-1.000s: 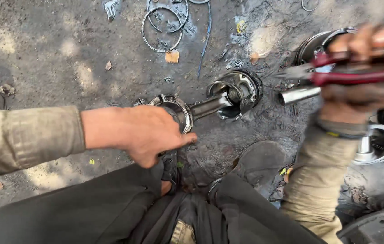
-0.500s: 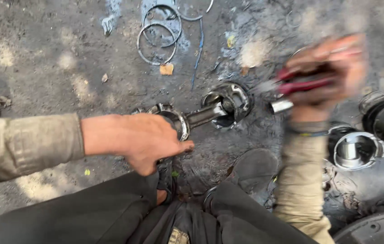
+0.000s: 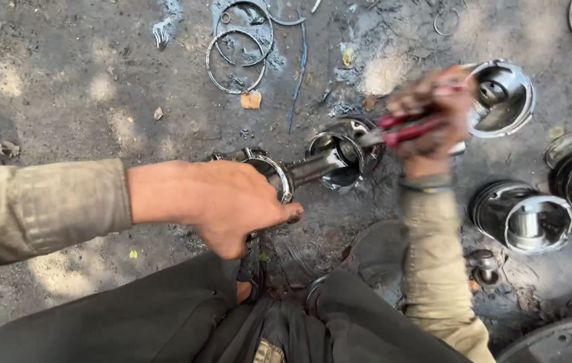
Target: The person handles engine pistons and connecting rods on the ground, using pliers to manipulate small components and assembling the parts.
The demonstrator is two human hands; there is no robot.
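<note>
Daylight, soft and dappled: pale sun patches scattered over the dark oily ground (image 3: 64,87), brightest at upper centre of the frame. Mostly open shade, no hard shadows. Bright glare on the polished metal pistons (image 3: 501,94) at upper right and right edge. Heavy motion blur on the right hand (image 3: 430,114) and its red-handled pliers (image 3: 403,129); left hand (image 3: 225,205) at centre sharp. Slight wide-angle stretch toward the corners.

Piston rings (image 3: 237,59) top, spare pistons (image 3: 524,216) at rt, leaf (image 3: 251,100) on ground.
</note>
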